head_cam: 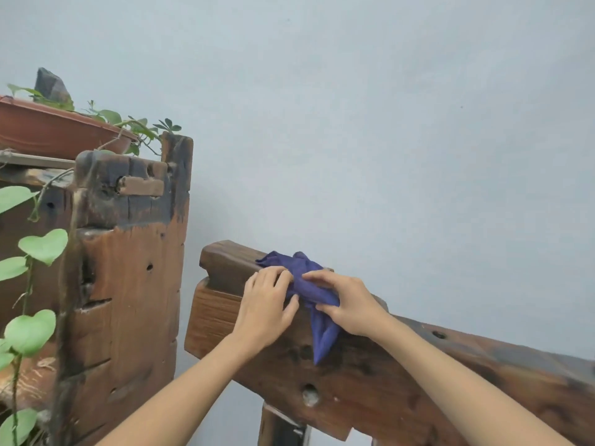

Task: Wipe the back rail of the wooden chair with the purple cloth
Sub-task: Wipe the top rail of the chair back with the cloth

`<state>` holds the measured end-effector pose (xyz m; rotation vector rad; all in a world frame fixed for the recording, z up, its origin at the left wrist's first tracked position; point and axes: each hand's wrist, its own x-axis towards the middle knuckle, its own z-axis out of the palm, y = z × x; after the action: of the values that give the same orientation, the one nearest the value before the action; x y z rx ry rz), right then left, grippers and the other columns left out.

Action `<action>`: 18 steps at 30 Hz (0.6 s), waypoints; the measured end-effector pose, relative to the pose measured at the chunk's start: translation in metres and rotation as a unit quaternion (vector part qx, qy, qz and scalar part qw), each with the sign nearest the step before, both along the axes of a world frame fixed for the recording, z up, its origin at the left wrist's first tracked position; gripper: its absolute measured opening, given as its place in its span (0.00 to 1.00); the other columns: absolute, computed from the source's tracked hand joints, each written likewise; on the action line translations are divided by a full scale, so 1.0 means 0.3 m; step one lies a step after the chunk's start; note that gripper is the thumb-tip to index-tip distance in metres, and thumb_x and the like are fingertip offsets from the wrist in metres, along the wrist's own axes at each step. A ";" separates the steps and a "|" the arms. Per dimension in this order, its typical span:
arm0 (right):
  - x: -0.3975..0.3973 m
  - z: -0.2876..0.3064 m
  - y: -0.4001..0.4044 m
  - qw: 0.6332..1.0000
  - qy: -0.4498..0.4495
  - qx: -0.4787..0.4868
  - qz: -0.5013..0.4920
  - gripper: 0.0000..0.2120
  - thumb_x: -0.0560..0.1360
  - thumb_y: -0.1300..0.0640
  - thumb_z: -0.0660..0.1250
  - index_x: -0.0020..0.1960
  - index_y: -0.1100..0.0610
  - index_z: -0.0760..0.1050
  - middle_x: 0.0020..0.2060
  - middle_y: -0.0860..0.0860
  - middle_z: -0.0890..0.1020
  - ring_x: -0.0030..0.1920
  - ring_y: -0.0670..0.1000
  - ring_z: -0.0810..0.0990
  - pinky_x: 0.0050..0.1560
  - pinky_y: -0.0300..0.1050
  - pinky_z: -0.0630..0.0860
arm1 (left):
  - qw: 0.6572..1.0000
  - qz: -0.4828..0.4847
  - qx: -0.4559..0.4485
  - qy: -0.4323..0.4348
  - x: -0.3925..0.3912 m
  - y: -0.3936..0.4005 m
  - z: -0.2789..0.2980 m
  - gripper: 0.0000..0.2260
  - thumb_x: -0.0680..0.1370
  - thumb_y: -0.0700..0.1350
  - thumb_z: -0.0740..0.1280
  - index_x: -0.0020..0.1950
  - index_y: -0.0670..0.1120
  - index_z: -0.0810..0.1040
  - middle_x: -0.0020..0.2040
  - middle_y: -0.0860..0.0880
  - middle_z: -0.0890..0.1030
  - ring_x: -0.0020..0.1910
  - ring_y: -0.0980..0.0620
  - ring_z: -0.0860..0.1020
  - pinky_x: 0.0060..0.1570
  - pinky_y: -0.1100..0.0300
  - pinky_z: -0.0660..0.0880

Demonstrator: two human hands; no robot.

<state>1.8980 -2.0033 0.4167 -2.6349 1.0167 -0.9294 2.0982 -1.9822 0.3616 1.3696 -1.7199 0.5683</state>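
Note:
The purple cloth (pixel 310 284) lies bunched over the top of the chair's dark wooden back rail (pixel 370 378), near the rail's left end, with one corner hanging down the front face. My left hand (pixel 267 304) rests on the rail with its fingers on the cloth's left side. My right hand (pixel 347 304) grips the cloth from the right, thumb and fingers closed on a fold. The rail slopes down to the right and runs out of view.
A tall weathered wooden post (pixel 128 284) stands just left of the rail. A brown plant pot (pixel 54 130) sits on a shelf at top left, and green vine leaves (pixel 42 246) hang along the left edge. A plain pale wall (pixel 386 123) is behind.

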 end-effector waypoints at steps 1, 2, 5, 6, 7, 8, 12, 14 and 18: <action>-0.035 -0.003 0.019 1.000 0.007 0.005 -0.007 0.28 0.75 0.67 0.71 0.71 0.47 0.77 0.65 0.43 0.82 0.66 0.44 0.79 0.64 0.32 0.73 | 1.000 -0.002 0.008 -0.018 -0.016 0.010 0.010 0.09 0.74 0.47 0.69 0.53 0.47 0.77 0.55 0.49 0.79 0.58 0.45 0.77 0.54 0.50 0.74; -0.079 -0.012 0.041 1.000 0.010 0.011 -0.016 0.28 0.76 0.68 0.70 0.71 0.47 0.77 0.65 0.43 0.82 0.67 0.45 0.78 0.65 0.33 0.73 | 0.999 -0.010 0.019 -0.037 -0.042 0.022 0.014 0.08 0.74 0.46 0.69 0.52 0.46 0.76 0.54 0.49 0.79 0.56 0.44 0.76 0.51 0.50 0.74; -0.217 -0.051 0.117 0.999 0.000 0.029 -0.025 0.24 0.79 0.66 0.69 0.71 0.48 0.76 0.65 0.39 0.80 0.68 0.43 0.76 0.64 0.28 0.70 | 0.993 -0.070 0.034 -0.083 -0.132 0.068 0.006 0.05 0.75 0.44 0.68 0.50 0.45 0.77 0.50 0.49 0.81 0.54 0.43 0.77 0.47 0.48 0.74; -0.262 -0.063 0.143 0.999 -0.004 0.032 -0.030 0.23 0.80 0.65 0.68 0.71 0.47 0.76 0.65 0.39 0.79 0.68 0.42 0.75 0.63 0.27 0.69 | 0.991 -0.097 0.037 -0.082 -0.165 0.088 0.002 0.05 0.75 0.44 0.68 0.49 0.45 0.77 0.48 0.50 0.81 0.52 0.44 0.77 0.47 0.48 0.75; -0.319 -0.076 0.175 0.999 -0.010 0.036 -0.038 0.21 0.81 0.63 0.67 0.72 0.47 0.75 0.66 0.39 0.79 0.68 0.42 0.76 0.63 0.29 0.70 | 0.989 -0.128 0.041 -0.069 -0.210 0.111 -0.002 0.04 0.75 0.44 0.68 0.48 0.45 0.76 0.46 0.50 0.81 0.49 0.45 0.77 0.46 0.48 0.75; -0.364 -0.085 0.200 0.998 -0.018 0.038 -0.047 0.20 0.82 0.61 0.66 0.72 0.47 0.75 0.66 0.40 0.80 0.68 0.43 0.76 0.64 0.34 0.72 | 0.986 -0.154 0.051 -0.046 -0.246 0.133 -0.001 0.04 0.75 0.44 0.67 0.48 0.46 0.76 0.44 0.51 0.80 0.47 0.47 0.77 0.45 0.48 0.76; -0.571 -0.119 0.305 0.994 -0.043 0.015 -0.095 0.16 0.83 0.59 0.66 0.69 0.51 0.78 0.63 0.43 0.83 0.65 0.43 0.79 0.63 0.43 0.75 | 0.958 -0.254 0.097 0.087 -0.423 0.223 0.027 0.04 0.75 0.46 0.65 0.48 0.50 0.76 0.42 0.55 0.81 0.42 0.52 0.78 0.44 0.53 0.76; -0.676 -0.131 0.358 0.993 -0.043 0.028 -0.106 0.13 0.82 0.59 0.68 0.65 0.51 0.81 0.59 0.41 0.84 0.61 0.42 0.81 0.60 0.43 0.75 | 0.943 -0.286 0.119 0.122 -0.522 0.263 0.053 0.04 0.76 0.45 0.66 0.48 0.49 0.80 0.42 0.53 0.84 0.42 0.51 0.81 0.44 0.54 0.77; -0.848 -0.180 0.459 0.982 -0.039 0.162 -0.093 0.07 0.84 0.56 0.66 0.56 0.54 0.83 0.52 0.48 0.88 0.58 0.51 0.85 0.61 0.59 0.79 | 0.915 -0.335 0.172 0.147 -0.700 0.341 0.063 0.07 0.79 0.41 0.66 0.48 0.47 0.84 0.43 0.53 0.86 0.40 0.54 0.82 0.40 0.59 0.77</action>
<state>1.6437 -1.8655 0.3625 -2.2507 1.2898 -0.8145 1.8882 -1.8799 0.3806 0.9225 -1.9325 -0.3230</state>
